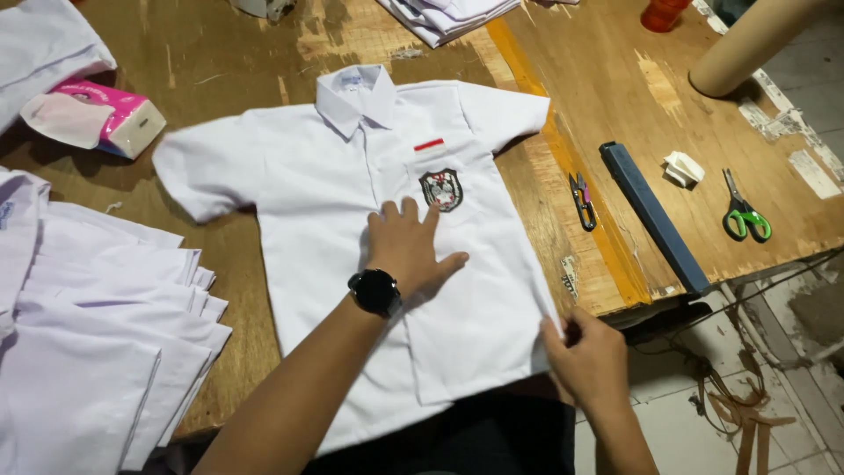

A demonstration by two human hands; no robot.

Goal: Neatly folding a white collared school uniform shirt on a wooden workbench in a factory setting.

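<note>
A small white short-sleeved shirt [325, 211] lies face up on the wooden table [220, 70], collar away from me. It has a dark crest badge [440, 189] and a small red stripe on the chest pocket. My left hand [407, 246], with a black watch on the wrist, lies flat on the shirt's middle, fingers spread, just below the badge. My right hand [587, 356] pinches the shirt's lower right hem at the table's near edge.
A stack of white shirts [97, 325] lies at the left. A pink tissue pack [110, 119] sits at the far left. Thread snips [582, 200], a blue bar [652, 215], green scissors [744, 215] and a cardboard tube [747, 44] lie to the right.
</note>
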